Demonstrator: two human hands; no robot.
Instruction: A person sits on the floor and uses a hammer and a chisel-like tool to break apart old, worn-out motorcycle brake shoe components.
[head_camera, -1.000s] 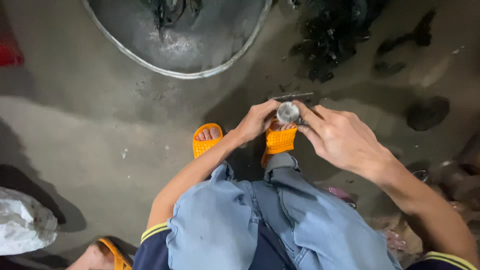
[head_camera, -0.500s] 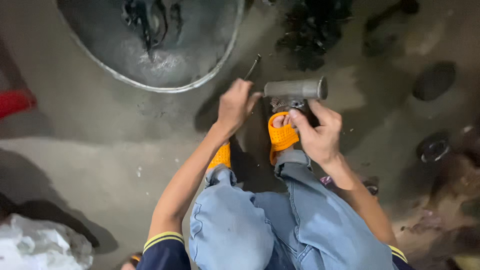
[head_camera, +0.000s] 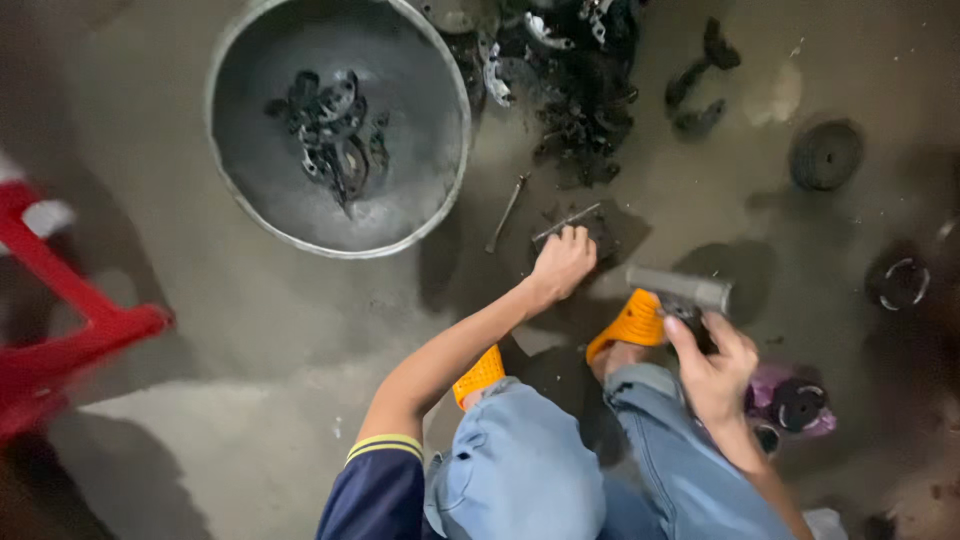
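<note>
My right hand (head_camera: 712, 368) grips a grey metal cylinder part (head_camera: 680, 288), held level above my orange sandal (head_camera: 628, 328). My left hand (head_camera: 562, 262) reaches forward to the floor and closes on a flat dark metal piece (head_camera: 578, 226) lying there. A thin metal rod (head_camera: 507, 212) lies just left of that piece. I am seated in blue jeans with both feet in orange sandals on the concrete floor.
A large round metal basin (head_camera: 440, 190) with several dark greasy parts stands at upper left. A heap of black parts (head_camera: 580, 90) lies beyond my left hand. Dark round discs (head_camera: 826, 154) lie at right, a red stool (head_camera: 70, 330) at left.
My left hand has let go of the cylinder and reached forward down to the flat piece on the floor. My right hand has carried the cylinder lower and to the right.
</note>
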